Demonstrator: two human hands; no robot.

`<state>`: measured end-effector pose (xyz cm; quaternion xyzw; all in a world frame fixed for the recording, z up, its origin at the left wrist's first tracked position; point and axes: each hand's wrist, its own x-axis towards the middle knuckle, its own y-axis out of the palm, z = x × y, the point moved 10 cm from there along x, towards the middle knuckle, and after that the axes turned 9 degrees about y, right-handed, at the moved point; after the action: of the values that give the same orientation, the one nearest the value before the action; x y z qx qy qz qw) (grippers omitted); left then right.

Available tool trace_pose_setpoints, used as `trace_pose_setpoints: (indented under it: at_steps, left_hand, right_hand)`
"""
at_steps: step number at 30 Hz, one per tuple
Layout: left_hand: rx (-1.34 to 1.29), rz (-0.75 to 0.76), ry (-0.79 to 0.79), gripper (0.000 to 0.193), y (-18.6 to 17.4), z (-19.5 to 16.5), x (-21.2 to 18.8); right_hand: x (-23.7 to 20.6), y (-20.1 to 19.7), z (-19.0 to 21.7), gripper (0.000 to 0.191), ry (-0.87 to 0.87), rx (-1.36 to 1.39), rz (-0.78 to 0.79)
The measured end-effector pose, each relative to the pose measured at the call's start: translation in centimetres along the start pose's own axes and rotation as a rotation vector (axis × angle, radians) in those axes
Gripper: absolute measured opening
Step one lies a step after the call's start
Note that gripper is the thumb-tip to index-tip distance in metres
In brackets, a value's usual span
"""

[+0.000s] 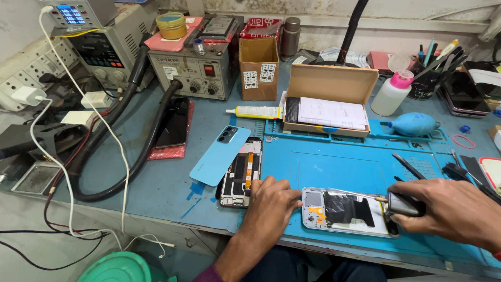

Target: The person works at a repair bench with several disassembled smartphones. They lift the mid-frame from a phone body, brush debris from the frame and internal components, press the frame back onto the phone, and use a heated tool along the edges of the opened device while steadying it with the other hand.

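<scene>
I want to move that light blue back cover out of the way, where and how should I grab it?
Probably by the free lower-left corner of the light blue back cover, coming from the left. It lies tilted, its right edge propped on the opened phone, so that side is crowded. Pinching the thin edges there keeps fingers off the camera cutouts near the top.

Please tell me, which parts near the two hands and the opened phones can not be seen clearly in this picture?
Head view only:
- Tool tip on the opened phone: too small to tell; right hand covers the tool.
- Phone's left edge: under the left hand.
- Second opened phone: partly hidden by the blue back cover.
- Right forearm: cut off by the frame edge.
</scene>
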<state>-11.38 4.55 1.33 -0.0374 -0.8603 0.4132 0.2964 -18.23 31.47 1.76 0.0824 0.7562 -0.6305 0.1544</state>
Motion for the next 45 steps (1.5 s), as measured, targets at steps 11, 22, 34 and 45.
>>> trace_pose_setpoints:
  at_steps: [11, 22, 34, 45]
  left_hand:
    - [0.004, -0.002, 0.036, 0.02, 0.1, -0.7, 0.4]
    - [-0.038, 0.033, 0.058, 0.025, 0.1, -1.0, 0.2]
    - [-0.034, 0.016, 0.081, 0.023, -0.1, -1.4, 0.1]
    - [-0.032, 0.03, 0.084, 0.022, 0.3, -1.6, 0.3]
  right_hand:
    - [0.2, 2.0, -2.5, 0.068, 0.068, 0.035, -0.001]
    - [-1.0, 0.2, 0.0, 0.066, 0.005, 0.023, -0.004]
    - [-0.7, 0.7, -0.4, 0.064, -0.001, 0.027, -0.021]
    - [-1.2, 0.5, -0.3, 0.063, -0.002, 0.003, -0.028]
